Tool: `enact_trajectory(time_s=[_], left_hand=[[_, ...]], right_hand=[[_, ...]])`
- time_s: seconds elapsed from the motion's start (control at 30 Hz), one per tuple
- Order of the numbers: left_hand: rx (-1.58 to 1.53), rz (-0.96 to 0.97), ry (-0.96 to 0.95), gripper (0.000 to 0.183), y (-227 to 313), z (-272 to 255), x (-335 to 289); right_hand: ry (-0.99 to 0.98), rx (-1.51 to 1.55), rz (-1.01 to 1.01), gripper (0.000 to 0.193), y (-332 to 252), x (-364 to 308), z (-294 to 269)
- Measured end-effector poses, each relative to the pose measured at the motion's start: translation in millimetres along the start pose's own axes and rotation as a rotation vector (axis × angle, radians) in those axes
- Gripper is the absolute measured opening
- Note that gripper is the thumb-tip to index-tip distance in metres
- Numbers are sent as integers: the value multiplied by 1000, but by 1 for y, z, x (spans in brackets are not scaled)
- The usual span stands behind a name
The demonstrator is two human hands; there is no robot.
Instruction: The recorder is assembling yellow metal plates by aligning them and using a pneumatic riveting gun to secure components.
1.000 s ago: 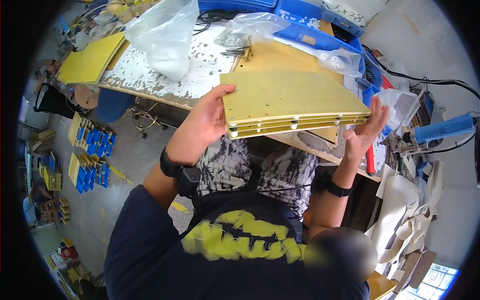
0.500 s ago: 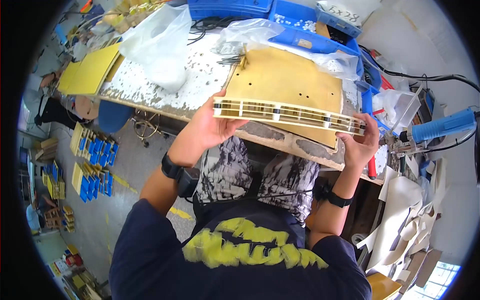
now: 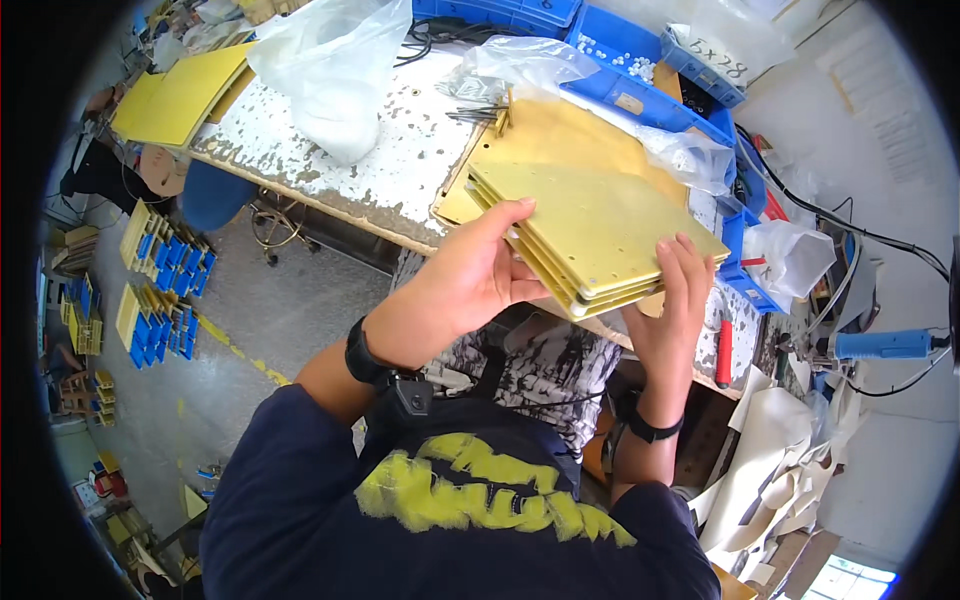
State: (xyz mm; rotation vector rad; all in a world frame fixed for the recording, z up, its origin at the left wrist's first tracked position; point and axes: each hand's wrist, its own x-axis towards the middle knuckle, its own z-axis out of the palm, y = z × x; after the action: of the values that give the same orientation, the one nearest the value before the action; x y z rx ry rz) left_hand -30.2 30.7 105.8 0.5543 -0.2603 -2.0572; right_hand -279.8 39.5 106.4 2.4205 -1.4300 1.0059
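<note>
I hold a stack of yellow rectangular plates (image 3: 600, 225), spaced apart in layers, above the near edge of the workbench (image 3: 330, 165). My left hand (image 3: 470, 280) grips the stack's near left edge, thumb on top. At the right corner my right hand (image 3: 680, 300) clasps it, fingers reaching over the top plate. The stack is tilted, its top face toward me. Under it a larger tan board (image 3: 570, 135) lies on the bench.
Clear plastic bags (image 3: 330, 60) and blue bins (image 3: 640, 70) sit at the back of the bench. Flat yellow sheets (image 3: 185, 90) lie at its left end. Blue-and-yellow parts (image 3: 160, 280) stand on the floor at left. A blue power tool (image 3: 880, 345) rests at right.
The stack has turned from edge-on to showing its top face, and swung to the right. Both hands shifted along its edges while keeping hold.
</note>
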Motion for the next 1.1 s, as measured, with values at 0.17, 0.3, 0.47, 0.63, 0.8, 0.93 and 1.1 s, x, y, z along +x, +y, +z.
enact_trajectory(time_s=[0.17, 0.3, 0.47, 0.63, 0.8, 0.93, 1.1], left_hand=[[6, 45, -162, 38, 0, 20, -13], [523, 403, -6, 39, 1, 14, -18], [846, 993, 132, 61, 12, 2, -7], [879, 799, -163, 59, 15, 1, 5], [929, 868, -156, 55, 8, 6, 8], [913, 848, -120, 55, 2, 12, 8], [975, 918, -115, 56, 1, 9, 9]], right_hand=[[184, 205, 56, 48, 29, 1, 2], [341, 438, 119, 36, 42, -1, -5], [335, 620, 98, 43, 58, -19, 2], [325, 787, 60, 29, 63, -16, 16], [300, 872, 114, 29, 67, -19, 32], [349, 918, 156, 39, 66, -22, 37], [273, 754, 287, 47, 58, -19, 22]])
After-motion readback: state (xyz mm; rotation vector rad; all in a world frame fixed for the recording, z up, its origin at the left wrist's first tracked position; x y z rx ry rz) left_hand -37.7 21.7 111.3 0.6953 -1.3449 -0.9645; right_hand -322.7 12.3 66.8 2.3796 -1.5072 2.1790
